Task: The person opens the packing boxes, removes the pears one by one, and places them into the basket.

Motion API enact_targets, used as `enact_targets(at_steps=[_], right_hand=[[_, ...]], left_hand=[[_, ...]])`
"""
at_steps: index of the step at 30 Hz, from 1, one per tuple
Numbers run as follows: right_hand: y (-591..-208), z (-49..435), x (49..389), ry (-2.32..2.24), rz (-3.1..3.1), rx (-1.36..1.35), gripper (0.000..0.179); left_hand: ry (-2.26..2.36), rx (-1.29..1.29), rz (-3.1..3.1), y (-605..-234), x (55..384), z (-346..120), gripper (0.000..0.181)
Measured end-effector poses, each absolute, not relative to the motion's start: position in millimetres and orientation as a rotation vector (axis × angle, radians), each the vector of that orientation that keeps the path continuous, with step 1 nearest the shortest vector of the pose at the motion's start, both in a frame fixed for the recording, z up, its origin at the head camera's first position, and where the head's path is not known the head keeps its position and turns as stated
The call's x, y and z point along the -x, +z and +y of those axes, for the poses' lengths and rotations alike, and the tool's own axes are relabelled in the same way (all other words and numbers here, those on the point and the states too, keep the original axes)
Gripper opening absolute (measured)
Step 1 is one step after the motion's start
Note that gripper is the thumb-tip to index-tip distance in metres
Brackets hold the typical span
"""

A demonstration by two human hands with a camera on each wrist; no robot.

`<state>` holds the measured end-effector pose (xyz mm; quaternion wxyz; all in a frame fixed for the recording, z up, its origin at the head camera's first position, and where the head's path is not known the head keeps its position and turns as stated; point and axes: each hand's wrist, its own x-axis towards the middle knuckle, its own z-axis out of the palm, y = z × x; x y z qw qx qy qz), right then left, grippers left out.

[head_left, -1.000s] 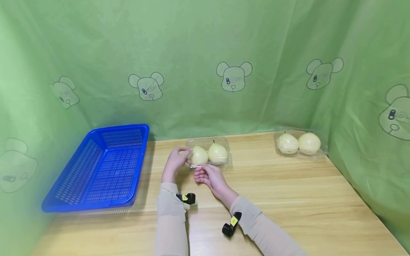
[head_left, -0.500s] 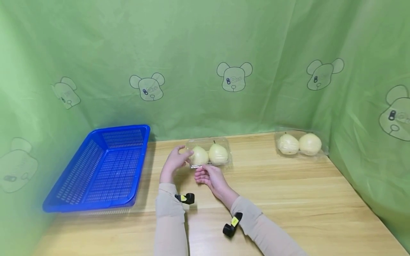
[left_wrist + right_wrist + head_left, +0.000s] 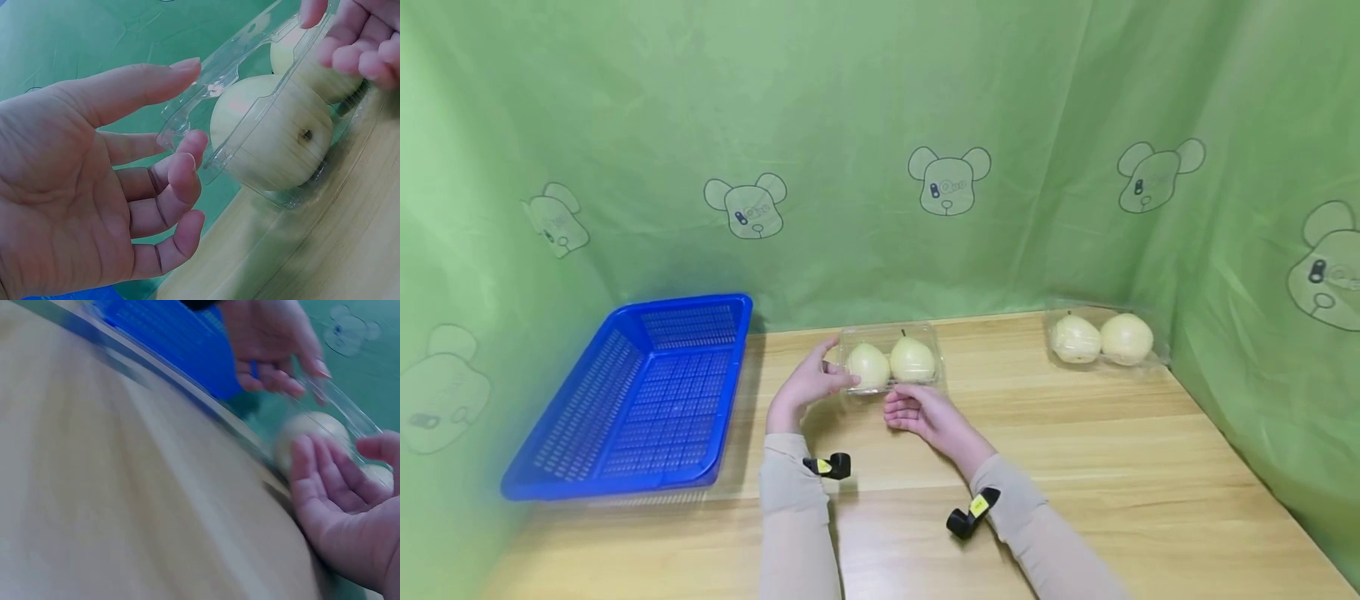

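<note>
A clear plastic clamshell box (image 3: 929, 385) with two pale yellow pears (image 3: 868, 366) inside lies near the table's back edge. In the left wrist view, its lid edge (image 3: 240, 47) stands a little apart from the lower rim. My left hand (image 3: 808, 382) is at the box's left end, thumb near the front corner and fingers loosely bent, apart from the thumb. My right hand (image 3: 928, 414) is at the front edge, its fingers loosely bent below the rim and its thumb near the lid in the right wrist view; contact there is unclear.
A blue plastic basket (image 3: 739, 367) stands on the left of the wooden table (image 3: 1075, 467). At the back right lies a second clear box (image 3: 1157, 350) with two pears (image 3: 1126, 339). Green curtains (image 3: 850, 100) enclose the back and sides.
My right hand has slid to the right along the box's front edge. My left thumb has come down toward the front left corner. The box has shifted very slightly right.
</note>
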<state>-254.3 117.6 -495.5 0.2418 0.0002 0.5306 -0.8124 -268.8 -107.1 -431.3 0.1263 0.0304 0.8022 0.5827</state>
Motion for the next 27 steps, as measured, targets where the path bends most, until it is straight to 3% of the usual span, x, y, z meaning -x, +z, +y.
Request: enact_targets(at_steps=[17, 27], right_hand=[[-489.2, 202.0, 272.7, -1.913, 1.45, 0.247, 0.02], [-480.1, 216.8, 284.1, -2.122, 1.536, 0.097, 0.027]], left_hand=[[1.696, -0.135, 2.319, -430.9, 266.5, -105.1, 0.094], [1.667, -0.187, 2.449, -431.2, 270.1, -106.1, 0.091]])
